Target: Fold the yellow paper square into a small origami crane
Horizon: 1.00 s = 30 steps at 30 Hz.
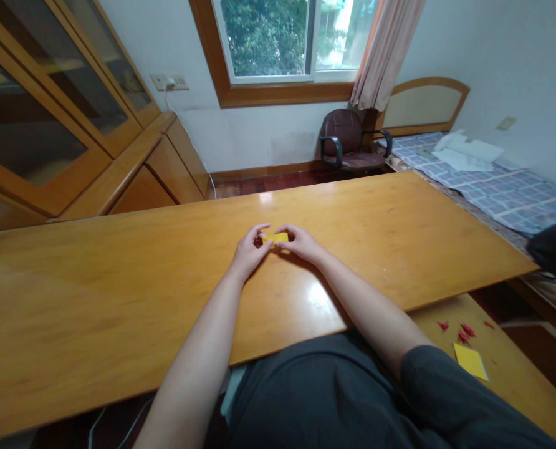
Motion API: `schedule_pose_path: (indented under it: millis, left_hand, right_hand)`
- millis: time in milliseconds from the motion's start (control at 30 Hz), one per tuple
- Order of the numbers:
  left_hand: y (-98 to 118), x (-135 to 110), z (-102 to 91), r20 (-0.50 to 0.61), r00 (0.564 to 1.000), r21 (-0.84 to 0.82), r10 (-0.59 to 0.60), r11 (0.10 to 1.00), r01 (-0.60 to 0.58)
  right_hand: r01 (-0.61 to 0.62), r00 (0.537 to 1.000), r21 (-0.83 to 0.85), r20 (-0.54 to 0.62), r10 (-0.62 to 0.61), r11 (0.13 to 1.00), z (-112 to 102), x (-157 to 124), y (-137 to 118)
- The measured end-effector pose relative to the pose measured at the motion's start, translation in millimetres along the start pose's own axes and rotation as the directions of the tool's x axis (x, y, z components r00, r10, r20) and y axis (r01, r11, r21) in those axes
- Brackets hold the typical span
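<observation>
A small folded piece of yellow paper (pixel 277 237) lies on the long wooden table (pixel 119 280), near its middle. My left hand (pixel 249 251) pinches the paper's left end with curled fingers. My right hand (pixel 301 242) presses on its right end, fingers bent over it. Both forearms reach forward across the table's near edge.
A lower wooden surface (pixel 507 374) at the right holds a yellow paper sheet (pixel 470 361) and several small red paper pieces (pixel 462 330). Beyond the table stand a dark red chair (pixel 348 140), a bed (pixel 488 181) and a glass-fronted cabinet (pixel 63 125) on the left.
</observation>
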<state>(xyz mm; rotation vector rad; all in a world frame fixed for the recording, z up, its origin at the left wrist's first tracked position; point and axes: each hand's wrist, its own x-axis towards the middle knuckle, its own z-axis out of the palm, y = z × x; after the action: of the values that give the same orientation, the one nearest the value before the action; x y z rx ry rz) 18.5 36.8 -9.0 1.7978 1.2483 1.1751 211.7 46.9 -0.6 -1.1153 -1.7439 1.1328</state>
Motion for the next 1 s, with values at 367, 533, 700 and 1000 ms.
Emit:
schedule_pose_path:
  millis: [367,533,700,1000]
  left_hand:
    - [1,2,-0.7,-0.02,0.999,-0.043,-0.035,0.998,0.034]
    - [-3,4,0.4,-0.035,0.997,-0.138,-0.065,0.989,0.06]
    - [-6,6,-0.1,-0.071,0.994,-0.19,-0.087,0.979,0.072]
    - [-6,6,-0.9,-0.084,0.99,-0.236,-0.117,0.967,0.094]
  right_hand:
    - [-0.028,0.999,0.191,-0.024,0.033,0.981,2,4,10]
    - [-0.045,0.996,0.329,-0.056,0.067,0.943,4,8,18]
    - [-0.052,0.992,0.384,-0.084,0.091,0.922,1,9,18]
    - [-0.028,0.987,0.402,-0.136,0.09,0.915,0,10,19]
